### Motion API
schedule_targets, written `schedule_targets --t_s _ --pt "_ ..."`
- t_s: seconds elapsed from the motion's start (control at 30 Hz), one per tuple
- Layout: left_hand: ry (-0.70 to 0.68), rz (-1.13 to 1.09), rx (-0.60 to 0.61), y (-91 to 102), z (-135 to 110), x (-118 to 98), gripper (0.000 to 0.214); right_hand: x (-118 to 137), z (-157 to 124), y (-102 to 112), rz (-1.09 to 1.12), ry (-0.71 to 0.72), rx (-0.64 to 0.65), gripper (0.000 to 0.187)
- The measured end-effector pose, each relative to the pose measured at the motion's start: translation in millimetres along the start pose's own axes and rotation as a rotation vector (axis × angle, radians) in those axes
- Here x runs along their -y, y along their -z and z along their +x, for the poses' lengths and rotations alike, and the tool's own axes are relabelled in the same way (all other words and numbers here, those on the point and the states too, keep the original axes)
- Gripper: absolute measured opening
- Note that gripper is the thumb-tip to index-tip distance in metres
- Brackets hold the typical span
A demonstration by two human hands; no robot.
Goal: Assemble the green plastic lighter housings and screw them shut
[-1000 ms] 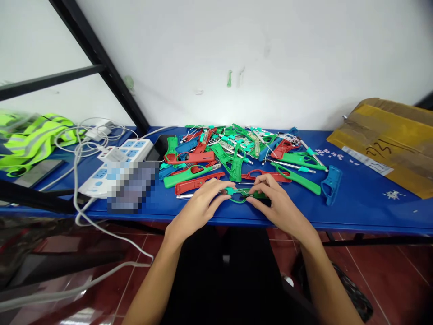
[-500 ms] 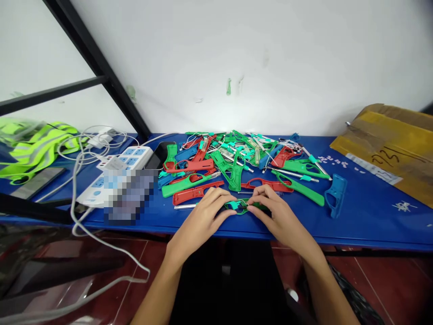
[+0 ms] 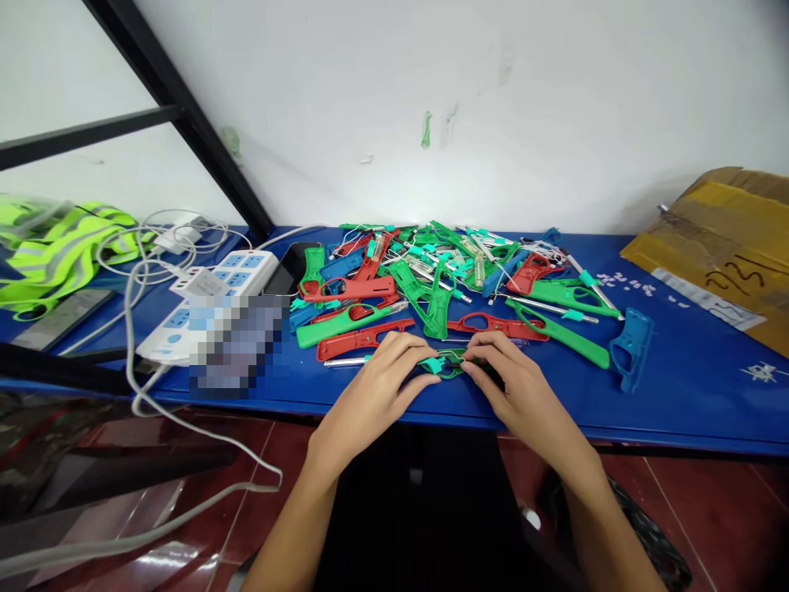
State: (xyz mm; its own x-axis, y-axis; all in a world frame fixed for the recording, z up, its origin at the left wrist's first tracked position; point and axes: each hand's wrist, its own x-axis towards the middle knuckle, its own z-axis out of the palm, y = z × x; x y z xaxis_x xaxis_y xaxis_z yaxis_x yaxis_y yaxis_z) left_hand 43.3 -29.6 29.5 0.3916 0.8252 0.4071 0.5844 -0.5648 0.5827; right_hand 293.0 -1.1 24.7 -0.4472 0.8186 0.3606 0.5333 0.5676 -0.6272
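Below centre, our left hand (image 3: 385,374) and right hand (image 3: 521,374) grip a green casing (image 3: 453,373) containing a teal piece (image 3: 435,364) with pinched fingers; at right, we cannot see inside the cardboard box (image 3: 721,251).

1. The head camera's view shifts: the taped cardboard box (image 3: 724,255) now sits further right, more of it cut off by the picture's edge.
2. The blue casing (image 3: 633,349) and the white star-like mark (image 3: 764,372) also appear further right than a second ago.
3. The blue table (image 3: 573,390) appears higher in the picture than half a second ago.
4. The left hand (image 3: 385,378) has its thumb extended further right, its tip now roughly below the index fingertip.
5. More of the silver rod (image 3: 345,362) shows beside that hand.
6. The right hand (image 3: 521,378) looks flatter, its fingers less arched than a second ago.
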Motion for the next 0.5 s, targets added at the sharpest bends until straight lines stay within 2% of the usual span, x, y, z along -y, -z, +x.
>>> schedule_targets --t_s 0.27,0.5 --pt "-0.031 0.133 -0.04 1.0 6.1 5.4 0.025 -4.1 2.0 2.7 0.036 0.039 0.035 0.011" --pt "-0.052 0.076 -0.027 1.5 6.7 7.4 0.026 -2.6 0.1 4.3 0.068 0.044 0.044 0.007"
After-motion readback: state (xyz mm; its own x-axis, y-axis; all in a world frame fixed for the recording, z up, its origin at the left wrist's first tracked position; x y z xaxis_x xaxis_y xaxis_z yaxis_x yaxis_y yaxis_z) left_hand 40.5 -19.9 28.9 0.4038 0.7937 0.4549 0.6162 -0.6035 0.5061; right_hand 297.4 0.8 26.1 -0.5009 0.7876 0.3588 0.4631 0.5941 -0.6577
